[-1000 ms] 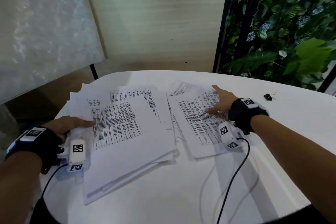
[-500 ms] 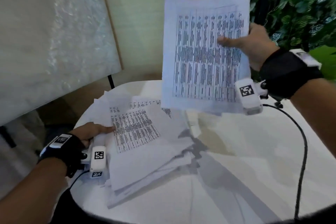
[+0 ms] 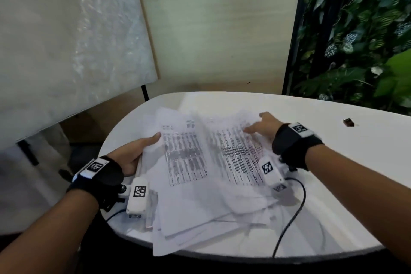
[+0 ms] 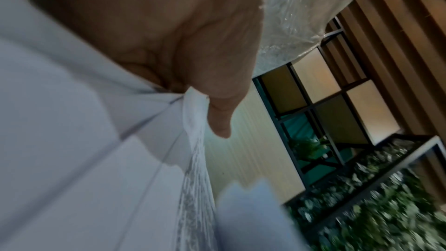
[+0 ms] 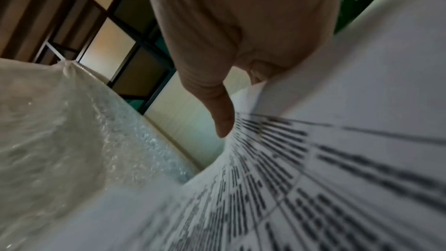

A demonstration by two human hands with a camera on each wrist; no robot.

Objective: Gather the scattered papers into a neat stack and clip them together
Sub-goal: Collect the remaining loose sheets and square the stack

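Observation:
A loose pile of printed papers (image 3: 195,198) lies on the left part of the white table (image 3: 347,176), fanned and uneven, with its near corner overhanging the front edge. My left hand (image 3: 144,147) grips the pile's left edge, thumb on top and fingers beneath; the left wrist view shows the thumb (image 4: 219,117) pressing the sheets (image 4: 72,159). My right hand (image 3: 260,127) holds a blurred bunch of printed sheets (image 3: 235,155) down on the pile's right side, with the thumb (image 5: 224,121) on the printed face (image 5: 313,178). A small black binder clip (image 3: 348,122) lies far right.
A bubble-wrapped panel (image 3: 66,40) leans at the left behind the table, and a pale board (image 3: 218,29) stands behind it. A leafy plant wall (image 3: 367,29) is at the right. A black cable (image 3: 293,213) trails from my right wrist across the table.
My right hand lifted the right-hand sheets high in the air and has now brought them down onto the right side of the left pile. The left hand now grips the pile's edge.

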